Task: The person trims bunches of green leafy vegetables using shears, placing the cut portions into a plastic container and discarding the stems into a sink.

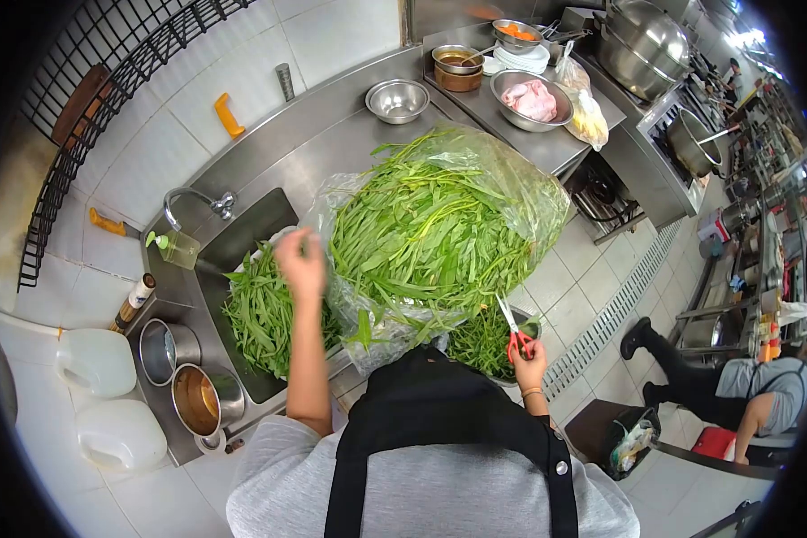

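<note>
My left hand [299, 262] is raised over the sink's right edge, blurred, so its fingers and anything in them cannot be made out. Below and beside it, long green leaves [262, 314] fill part of the sink [284, 212]. My right hand [528, 360] holds scissors [516, 334] by their red handles, blades pointing up and slightly apart. Under the scissors, cut greens [481, 341] lie in a metal bowl [531, 326]. Between my hands and farther forward, a large clear plastic bag [536, 199] lies open, full of leafy stems [421, 233].
A faucet [197, 204] and soap bottle [179, 249] stand behind the sink, with metal pots [208, 399] at left. An empty bowl [397, 100] and a bowl of raw meat [531, 100] sit farther back. Another person [744, 394] is at right, near a bin [611, 435].
</note>
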`<action>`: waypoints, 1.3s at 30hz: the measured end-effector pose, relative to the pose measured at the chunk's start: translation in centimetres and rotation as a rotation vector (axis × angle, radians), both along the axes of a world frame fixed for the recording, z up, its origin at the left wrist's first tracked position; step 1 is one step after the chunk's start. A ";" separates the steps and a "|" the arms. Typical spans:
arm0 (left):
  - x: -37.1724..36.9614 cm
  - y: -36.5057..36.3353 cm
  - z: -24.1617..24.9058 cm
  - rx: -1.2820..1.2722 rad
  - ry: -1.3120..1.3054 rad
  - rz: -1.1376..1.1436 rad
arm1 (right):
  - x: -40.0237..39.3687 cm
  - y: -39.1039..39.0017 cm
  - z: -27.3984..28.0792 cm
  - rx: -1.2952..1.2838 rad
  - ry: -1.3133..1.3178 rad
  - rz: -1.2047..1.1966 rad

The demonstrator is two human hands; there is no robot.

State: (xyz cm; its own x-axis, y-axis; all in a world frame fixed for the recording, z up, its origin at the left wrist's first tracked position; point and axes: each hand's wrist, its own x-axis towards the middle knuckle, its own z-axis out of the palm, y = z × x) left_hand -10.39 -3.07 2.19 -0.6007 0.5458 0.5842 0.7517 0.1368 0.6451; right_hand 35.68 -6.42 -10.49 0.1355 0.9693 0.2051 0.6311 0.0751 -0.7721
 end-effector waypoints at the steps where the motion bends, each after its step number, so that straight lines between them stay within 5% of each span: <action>1: 3.0 1.3 0.9 -0.075 -0.040 -0.145 | -0.2 -0.1 0.3 0.002 -0.003 0.002; 3: 8.2 4.0 0.9 -0.098 -0.067 -0.331 | -1.9 -0.6 2.1 -0.371 0.571 0.058; 5: 11.1 6.5 -0.4 -0.216 -0.024 -0.465 | -3.2 -0.3 2.4 -0.359 0.527 0.116; 11: 11.6 9.6 -3.2 -0.361 0.197 -0.366 | -5.4 0.4 5.4 -0.407 0.728 0.215; 13: 11.9 8.5 -1.7 -0.515 -0.482 -0.522 | -5.7 0.4 6.7 -0.388 0.829 0.208; 14: 11.8 8.2 -3.5 -0.426 -0.616 -0.630 | -5.9 0.4 7.1 -0.374 0.928 0.213; 17: 15.7 4.4 0.4 -0.512 -0.704 -0.765 | -7.4 1.5 8.7 -0.473 1.142 0.148; 21: 21.1 1.0 -3.1 -0.507 -0.755 -1.149 | -9.6 4.2 9.5 -0.429 1.189 0.063; 23: 21.3 0.6 -1.2 -0.560 -0.626 -1.130 | -9.0 5.7 6.7 -0.093 1.085 0.147; 28: 17.9 2.6 -0.7 -0.436 -0.363 -0.709 | -6.3 4.1 8.0 0.100 0.838 -0.016; 31: 15.5 4.6 -0.9 -0.363 -0.108 -0.505 | -0.9 1.7 1.8 -0.303 0.222 -0.059; 34: 14.9 7.6 -2.0 -0.309 0.083 -0.417 | 2.2 -0.3 -1.0 -0.524 0.029 -0.121; 35: 14.9 8.4 -2.3 -0.337 0.134 -0.434 | 2.4 -0.5 -0.9 -0.527 0.025 -0.117; 37: 15.2 9.2 -2.7 -0.381 0.140 -0.431 | 0.6 -0.9 4.3 -0.859 0.495 -0.080; 39: 15.4 9.8 -3.0 -0.499 0.154 -0.478 | -0.2 -0.4 6.2 -0.937 0.544 0.005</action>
